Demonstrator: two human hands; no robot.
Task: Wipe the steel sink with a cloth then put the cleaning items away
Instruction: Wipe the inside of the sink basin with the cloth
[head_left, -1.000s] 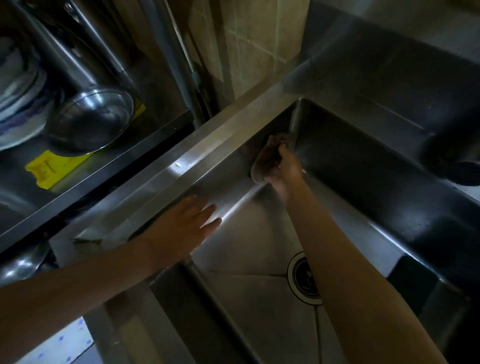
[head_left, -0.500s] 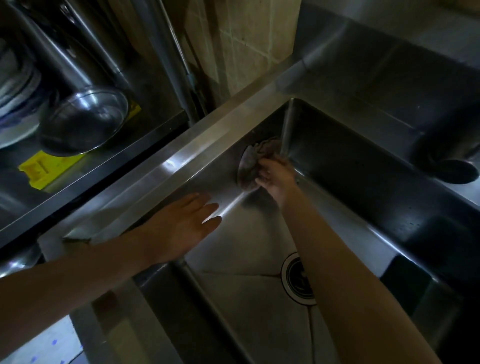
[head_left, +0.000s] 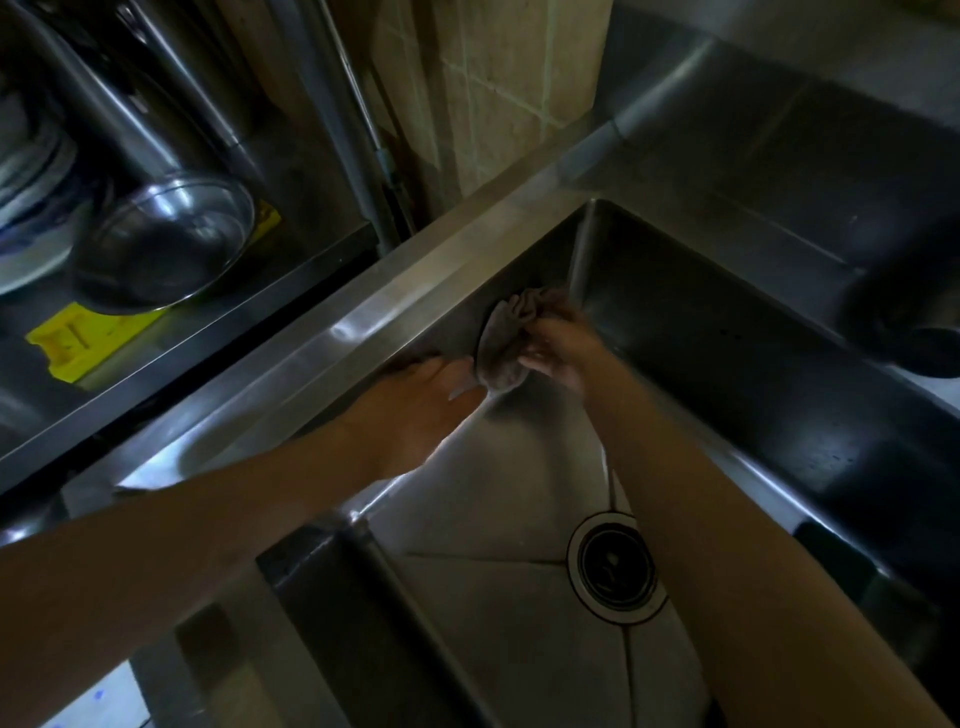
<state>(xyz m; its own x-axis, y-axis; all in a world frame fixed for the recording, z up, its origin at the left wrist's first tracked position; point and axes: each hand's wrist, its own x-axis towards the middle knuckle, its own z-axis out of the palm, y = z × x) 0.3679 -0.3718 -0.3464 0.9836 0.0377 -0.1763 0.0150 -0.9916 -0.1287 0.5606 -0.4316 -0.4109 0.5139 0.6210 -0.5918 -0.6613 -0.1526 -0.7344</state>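
The steel sink fills the middle of the view, with a round drain in its floor. A crumpled grey cloth is pressed against the sink's left inner wall, close to the far corner. My right hand is shut on the cloth from its right side. My left hand lies flat and spread against the same wall, its fingertips just beside the cloth's lower edge. Both forearms reach in from the bottom of the view.
The sink's shiny rim runs diagonally at the left. Beyond it a lower shelf holds a steel bowl, stacked plates and a yellow item. A dark round object sits on the counter at the right. Tiled wall behind.
My right hand has slid the cloth leftward and slightly down along the sink wall. My left hand has moved forward off the rim onto the inner wall, closer to the cloth.
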